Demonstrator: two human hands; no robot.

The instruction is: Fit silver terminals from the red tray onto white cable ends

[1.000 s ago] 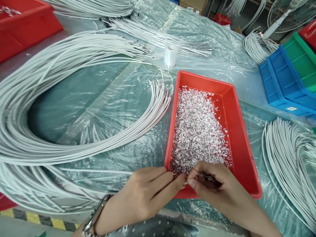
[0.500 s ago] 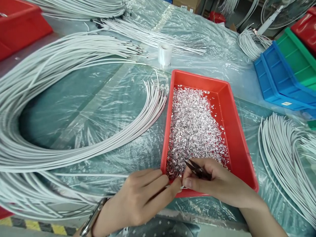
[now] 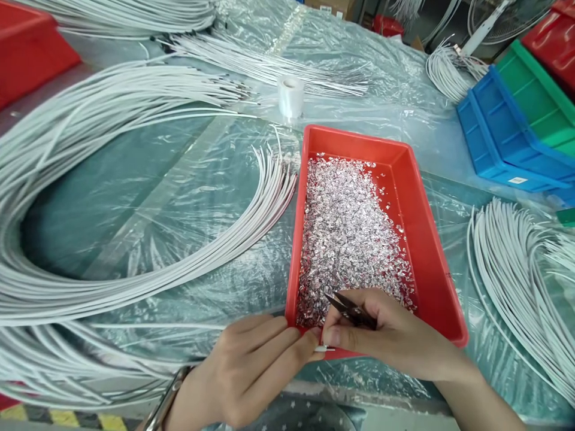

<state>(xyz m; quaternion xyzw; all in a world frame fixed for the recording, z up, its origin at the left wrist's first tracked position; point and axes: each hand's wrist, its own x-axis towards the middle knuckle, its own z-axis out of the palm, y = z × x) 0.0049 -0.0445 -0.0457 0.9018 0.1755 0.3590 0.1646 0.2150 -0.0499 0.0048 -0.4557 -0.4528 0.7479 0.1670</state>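
Note:
My left hand is closed around a white cable, whose stripped tip pokes out past the fingertips over the near rim of a red tray. Close beside it, my right hand has dark thread snips tucked in its palm, blades pointing up and left. The right thumb and forefinger come together near the cable tip; whether they touch it I cannot tell. Small silvery foil scraps cover much of the tray's bottom.
A big loop of white cables lies left of the tray, another bundle to the right. A clear tape roll stands behind the tray. Blue bins and a green bin are stacked at the far right.
The hands have drawn slightly apart, so the cable's stripped tip now shows more. The whole view has shifted a little, moving things leftward in the picture.

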